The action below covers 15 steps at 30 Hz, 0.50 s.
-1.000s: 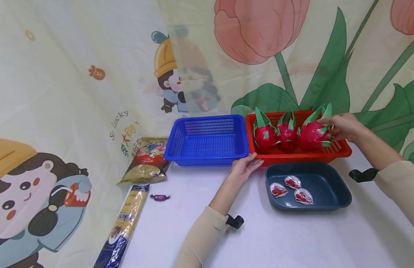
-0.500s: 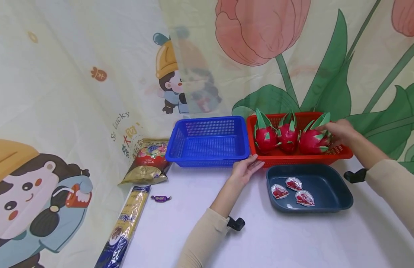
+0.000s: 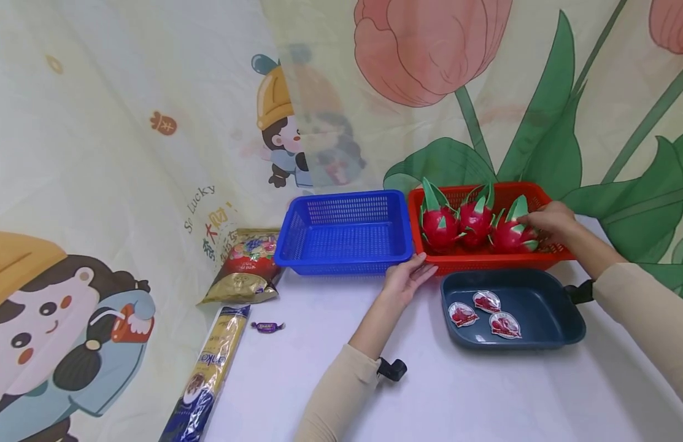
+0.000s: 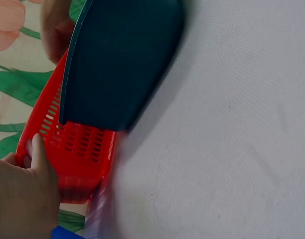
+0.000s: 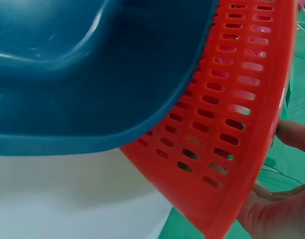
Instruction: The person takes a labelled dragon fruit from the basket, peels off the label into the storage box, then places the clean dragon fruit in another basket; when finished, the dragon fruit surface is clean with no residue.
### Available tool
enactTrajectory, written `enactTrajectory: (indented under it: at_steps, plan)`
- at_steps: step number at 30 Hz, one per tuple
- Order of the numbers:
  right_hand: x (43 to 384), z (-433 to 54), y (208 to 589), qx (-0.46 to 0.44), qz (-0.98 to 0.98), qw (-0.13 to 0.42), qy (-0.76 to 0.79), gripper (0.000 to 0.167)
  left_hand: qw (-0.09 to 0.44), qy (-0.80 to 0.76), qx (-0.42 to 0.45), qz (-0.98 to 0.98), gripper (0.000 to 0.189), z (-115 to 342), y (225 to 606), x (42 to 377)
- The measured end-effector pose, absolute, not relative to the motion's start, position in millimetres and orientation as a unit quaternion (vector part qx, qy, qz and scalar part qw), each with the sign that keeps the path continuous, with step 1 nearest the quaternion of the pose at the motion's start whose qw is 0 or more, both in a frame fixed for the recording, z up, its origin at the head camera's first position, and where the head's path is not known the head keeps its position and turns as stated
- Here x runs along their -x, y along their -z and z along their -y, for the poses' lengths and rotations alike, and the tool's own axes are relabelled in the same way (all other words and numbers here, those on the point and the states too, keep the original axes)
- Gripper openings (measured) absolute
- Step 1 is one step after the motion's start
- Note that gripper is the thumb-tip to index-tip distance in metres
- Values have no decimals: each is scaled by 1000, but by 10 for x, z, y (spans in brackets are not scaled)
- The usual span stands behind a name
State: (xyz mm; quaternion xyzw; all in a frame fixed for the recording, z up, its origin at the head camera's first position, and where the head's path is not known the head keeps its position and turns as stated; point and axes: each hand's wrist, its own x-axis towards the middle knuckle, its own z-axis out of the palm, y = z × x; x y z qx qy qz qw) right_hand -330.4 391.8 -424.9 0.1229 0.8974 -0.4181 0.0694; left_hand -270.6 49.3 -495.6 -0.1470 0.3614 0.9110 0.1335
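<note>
Three red dragon fruits with green leaves stand in the red basket (image 3: 485,264): a left one (image 3: 440,230), a middle one (image 3: 476,224) and a right one (image 3: 509,236). At the basket's right end, my right hand (image 3: 552,222) holds the right dragon fruit, its fingers partly hidden. In the right wrist view, the basket wall hides that fruit from sight. My left hand (image 3: 403,279) grips the front left corner of the basket; the left wrist view shows its thumb (image 4: 39,152) by the rim.
A dark teal tray (image 3: 540,337) with three round red-and-white stickers (image 3: 505,324) stands before the red basket. Left of it is a blue basket (image 3: 343,242). A candy bag (image 3: 247,264), a wrapped sweet (image 3: 267,327) and a pasta pack (image 3: 208,374) lie further left.
My right hand has moved left and a little lower, and the right dragon fruit has sunk deeper into the red basket. My left hand has stayed at the corner.
</note>
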Motion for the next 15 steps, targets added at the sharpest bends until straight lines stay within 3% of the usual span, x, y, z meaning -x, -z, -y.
enactTrajectory:
  at_steps: [2,10,15]
  plan:
    - [3297,-3929,4262,-125,-897,68,418,63,136,-910,147,-363,34,-495,4938,2709]
    - [3211,-3961,4278,-121,-888,54,441,60,145,-910,138,-363,24,-456,4908,2669]
    - [3064,-3943,4203,-115,-894,15,433,72,165,-903,113,-380,15,-396,4920,2612]
